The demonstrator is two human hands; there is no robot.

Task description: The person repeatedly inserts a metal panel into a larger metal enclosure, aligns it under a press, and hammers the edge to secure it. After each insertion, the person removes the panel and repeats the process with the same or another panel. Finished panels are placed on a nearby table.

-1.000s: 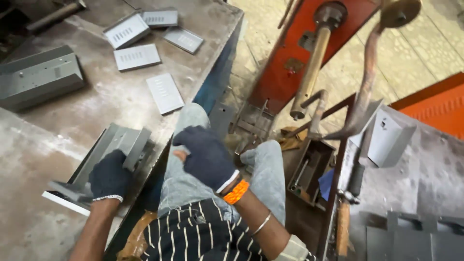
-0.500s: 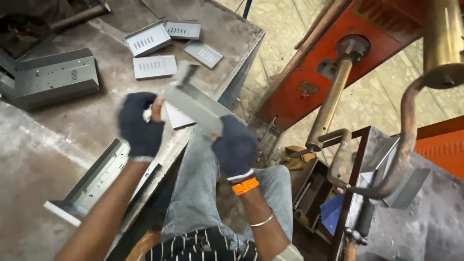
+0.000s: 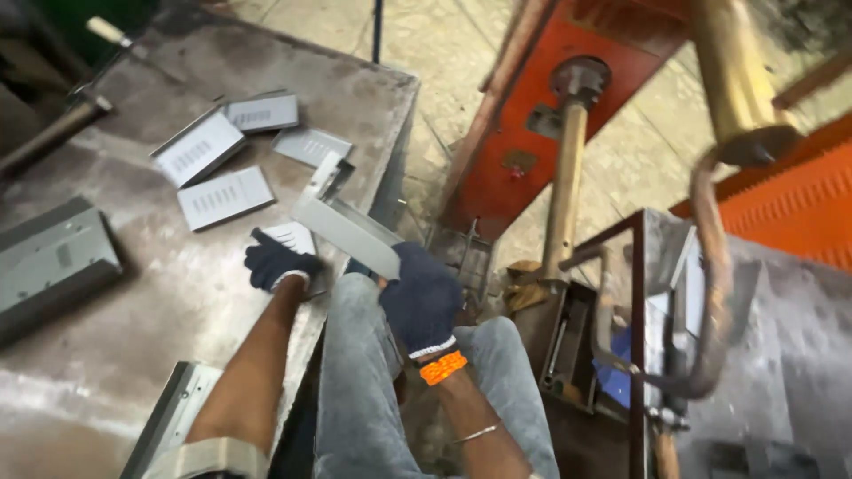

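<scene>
Centre of the frame: a folded grey sheet-metal bracket (image 3: 348, 226) held up over the edge of the steel workbench (image 3: 133, 293), slanting from upper left down to lower right; lower end clamped in the gloved right hand (image 3: 422, 300), fingers wrapped closed around it; gloved left hand (image 3: 277, 262) just left of the bracket, resting on a small louvred plate (image 3: 293, 236) near the bench edge, fingers curled, whether pinching that plate or only pressing on it hard to tell.

Best handled, judging from this: keep the right-hand grip firm and low on the flange, away from the sheared edges; bring the left hand under the far end before swinging the part, since one hand alone leaves the long end free to dip; keep the piece clear of the knees in grey trousers directly below.

Upper left of the frame: three more louvred plates (image 3: 197, 147) lying loose and apart on the bench; far left, a grey metal box (image 3: 53, 262); right of centre, an orange press frame (image 3: 515, 160) with a brass-coloured column (image 3: 564, 191); lower left, another folded channel (image 3: 169, 417) at the bench edge.
</scene>
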